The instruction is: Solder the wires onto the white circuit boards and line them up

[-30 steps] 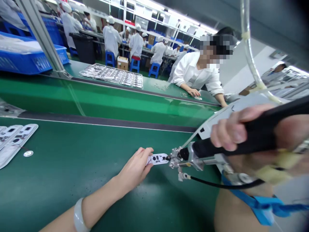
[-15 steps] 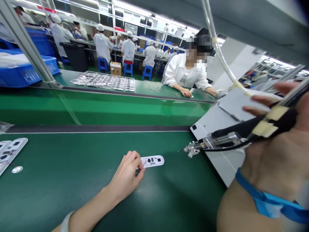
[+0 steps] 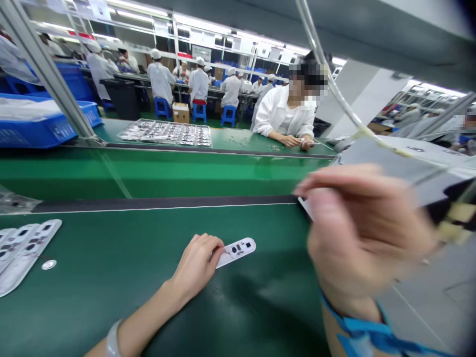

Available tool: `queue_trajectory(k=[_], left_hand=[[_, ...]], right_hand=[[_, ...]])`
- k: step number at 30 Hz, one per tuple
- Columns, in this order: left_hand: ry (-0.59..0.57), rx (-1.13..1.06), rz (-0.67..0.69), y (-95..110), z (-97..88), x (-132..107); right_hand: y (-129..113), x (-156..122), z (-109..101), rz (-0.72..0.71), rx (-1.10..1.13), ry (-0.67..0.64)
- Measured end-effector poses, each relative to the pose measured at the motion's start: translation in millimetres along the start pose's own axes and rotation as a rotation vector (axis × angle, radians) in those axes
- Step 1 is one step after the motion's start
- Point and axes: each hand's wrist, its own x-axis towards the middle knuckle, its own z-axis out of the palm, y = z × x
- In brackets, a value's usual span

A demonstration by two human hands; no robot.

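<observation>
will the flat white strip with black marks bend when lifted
Probably stiff and light: the flat white strip juts straight out from the left hand. It is unlikely to roll, but may slide on the smooth green belt.

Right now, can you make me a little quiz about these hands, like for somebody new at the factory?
1. Which hand holds the white strip, the left hand or the right hand?
2. True or false: a blue strap goes around the right wrist.
3. Fill in the missing word: the belt under the white strip is ____.

Key: 1. The left hand. 2. True. 3. Green.
</observation>
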Motion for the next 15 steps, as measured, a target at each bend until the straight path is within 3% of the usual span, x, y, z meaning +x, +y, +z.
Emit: queue_trajectory(k=[2, 4, 7, 11, 15], left_hand=[[-0.015, -0.013, -0.016, -1.1, -2.6, 1.4], [-0.018, -0.012, -0.021, -2.1, -4.1, 2.2], [-0.015, 0.034, -0.024, -4.4, -4.9, 3.1], [0.006, 0.101, -0.028, -8.9, -4.4, 4.4], [0.042, 0.135, -0.011, -11.6, -2.6, 4.5]], right_hand=[[19.0, -17.8, 22.5, 0.123, 0.083, -0.133], [44.1, -39.9, 40.0, 0.287, 0.207, -0.356], [77.8, -74.5, 52.2, 0.435, 0.206, -0.608], [98.6, -101.7, 49.1, 0.482, 0.157, -0.671], [101.3, -106.3, 44.7, 0.425, 0.110, -0.681]])
